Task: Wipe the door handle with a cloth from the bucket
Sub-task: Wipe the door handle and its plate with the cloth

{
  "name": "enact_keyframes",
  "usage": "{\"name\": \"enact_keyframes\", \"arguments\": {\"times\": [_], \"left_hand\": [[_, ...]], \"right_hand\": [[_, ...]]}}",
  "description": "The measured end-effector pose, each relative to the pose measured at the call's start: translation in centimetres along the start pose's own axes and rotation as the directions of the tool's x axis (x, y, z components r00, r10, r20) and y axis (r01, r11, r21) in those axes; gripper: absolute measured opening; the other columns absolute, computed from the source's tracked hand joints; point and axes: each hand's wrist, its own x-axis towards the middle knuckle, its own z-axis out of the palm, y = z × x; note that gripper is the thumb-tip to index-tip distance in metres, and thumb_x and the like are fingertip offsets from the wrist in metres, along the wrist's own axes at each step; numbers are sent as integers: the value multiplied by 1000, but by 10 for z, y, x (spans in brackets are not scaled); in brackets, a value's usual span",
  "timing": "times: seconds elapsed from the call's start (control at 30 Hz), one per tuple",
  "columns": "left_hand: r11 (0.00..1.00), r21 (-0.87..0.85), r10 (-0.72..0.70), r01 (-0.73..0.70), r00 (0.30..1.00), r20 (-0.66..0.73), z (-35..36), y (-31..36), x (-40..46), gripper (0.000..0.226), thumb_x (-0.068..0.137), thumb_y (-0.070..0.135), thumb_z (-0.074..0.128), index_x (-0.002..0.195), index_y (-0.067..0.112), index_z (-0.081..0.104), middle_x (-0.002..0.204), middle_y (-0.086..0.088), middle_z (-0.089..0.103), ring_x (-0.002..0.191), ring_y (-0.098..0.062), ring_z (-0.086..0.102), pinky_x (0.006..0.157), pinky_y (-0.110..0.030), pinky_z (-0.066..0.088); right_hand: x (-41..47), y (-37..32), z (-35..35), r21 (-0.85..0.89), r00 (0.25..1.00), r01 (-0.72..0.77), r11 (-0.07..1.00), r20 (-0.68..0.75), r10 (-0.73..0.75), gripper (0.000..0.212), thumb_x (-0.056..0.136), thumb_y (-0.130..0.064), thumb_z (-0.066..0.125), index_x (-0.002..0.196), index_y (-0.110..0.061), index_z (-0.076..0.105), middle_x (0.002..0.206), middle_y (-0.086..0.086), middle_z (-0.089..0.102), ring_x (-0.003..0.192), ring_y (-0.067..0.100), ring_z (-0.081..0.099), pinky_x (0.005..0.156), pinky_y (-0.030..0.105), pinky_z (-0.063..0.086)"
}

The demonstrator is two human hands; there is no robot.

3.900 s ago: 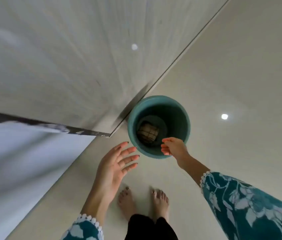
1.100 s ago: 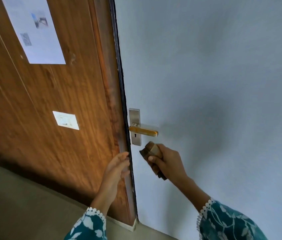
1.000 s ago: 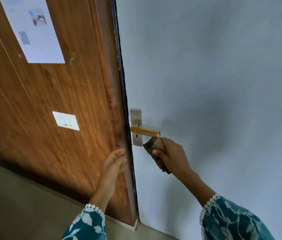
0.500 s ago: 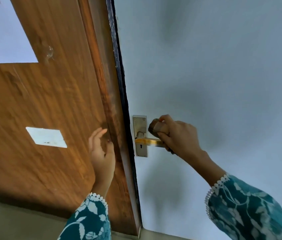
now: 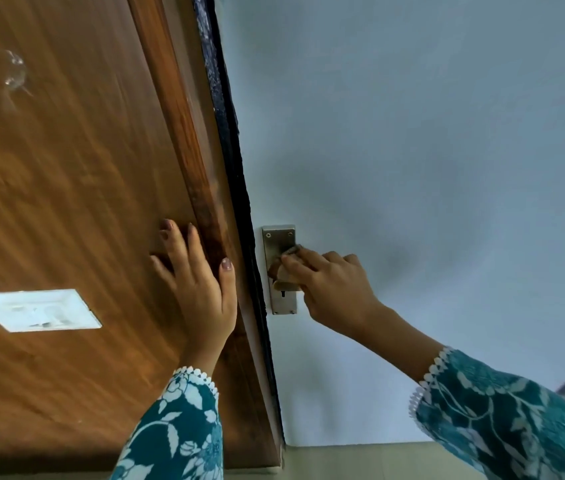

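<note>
- The cloth (image 5: pixel 282 270) is seen bunched inside the right hand (image 5: pixel 334 289), with only a small brownish fold showing past the fingertips (image 5: pixel 289 261) on the side toward the door's edge.
- The cloth is pressed against the metal handle plate (image 5: pixel 279 242), at about its middle, just above the keyhole (image 5: pixel 283 294).
- The lever of the door handle is hidden behind the hand and the cloth; only the plate is visible above and below them.
- The right hand's fingers are curled closed around the cloth, knuckles up, gripping it against the plate.
- The left hand (image 5: pixel 201 289) is laid flat on the wooden door frame (image 5: pixel 184 140), fingers spread and extended, nothing held in it; the thumb lies along the frame's inner edge, near the dark seal strip (image 5: pixel 236 174).
- The handle plate is mounted on the pale blue door (image 5: pixel 412 133), close to its edge beside the seal strip.
- A white switch plate (image 5: pixel 36 310) is set in the wood panel, well apart from the left hand, toward the panel's left edge.
- Both wrists are covered by teal floral sleeves (image 5: pixel 502 410) with white scalloped trim.
</note>
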Motion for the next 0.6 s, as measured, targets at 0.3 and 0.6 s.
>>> {"name": "enact_keyframes", "arguments": {"times": [0.3, 0.6], "left_hand": [[984, 159, 79, -75, 997, -21, 15, -9, -1, 56, 101, 35, 20, 145, 0, 24, 149, -22, 31, 148, -21, 4, 116, -46, -8], [978, 184, 108, -97, 993, -53, 17, -13, -2, 55, 101, 35, 22, 143, 0, 29, 148, -19, 32, 148, -19, 2, 116, -47, -8]], "right_hand": [[-19, 15, -17, -178, 978, -169, 969, 89, 187, 52, 59, -6, 77, 109, -14, 67, 100, 12, 72, 64, 36, 63, 63, 38, 49], [20, -50, -17, -208, 988, -66, 976, 124, 93, 36, 82, -12, 60, 116, -3, 58, 103, 16, 66, 95, 33, 60, 78, 41, 46]]}}
